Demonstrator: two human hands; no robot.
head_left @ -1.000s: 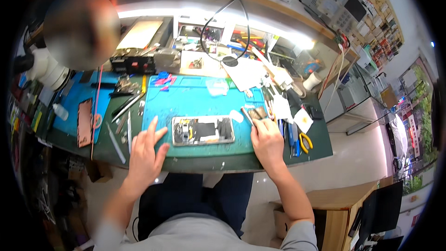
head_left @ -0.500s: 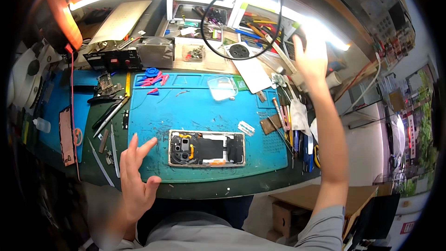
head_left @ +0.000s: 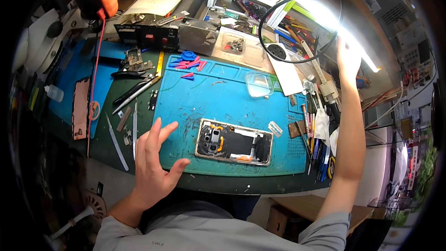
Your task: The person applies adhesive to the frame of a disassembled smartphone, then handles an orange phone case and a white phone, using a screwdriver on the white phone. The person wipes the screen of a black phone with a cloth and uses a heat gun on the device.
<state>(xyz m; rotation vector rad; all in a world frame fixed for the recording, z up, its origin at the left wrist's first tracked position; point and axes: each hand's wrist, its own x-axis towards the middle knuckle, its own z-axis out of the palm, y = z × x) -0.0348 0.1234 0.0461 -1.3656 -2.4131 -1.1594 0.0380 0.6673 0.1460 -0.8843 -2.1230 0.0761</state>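
An opened smartphone (head_left: 233, 142) with its inner parts and camera module showing lies on a blue work mat (head_left: 204, 97). Over the mat's left front edge hovers my left hand (head_left: 155, 158), empty, its fingers spread and apart from the phone. My right arm stretches far forward over the right side. My right hand (head_left: 348, 62) is up by the bright strip light, near the tool-filled shelf; glare washes out its fingers, and whether they hold anything cannot be made out. A small razor blade (head_left: 275, 129) lies to the right of the phone.
Left of the mat lie tweezers (head_left: 116, 142) and a pink phone-shaped panel (head_left: 81, 109). A clear plastic box (head_left: 259, 85) sits at the mat's back. Screwdrivers and pliers (head_left: 323, 153) crowd its right. A black cable loop (head_left: 262, 25) hangs above.
The view has shifted, so the bench appears tilted and further right. My right hand has reached closer to the strip light. My left hand stays raised and spread.
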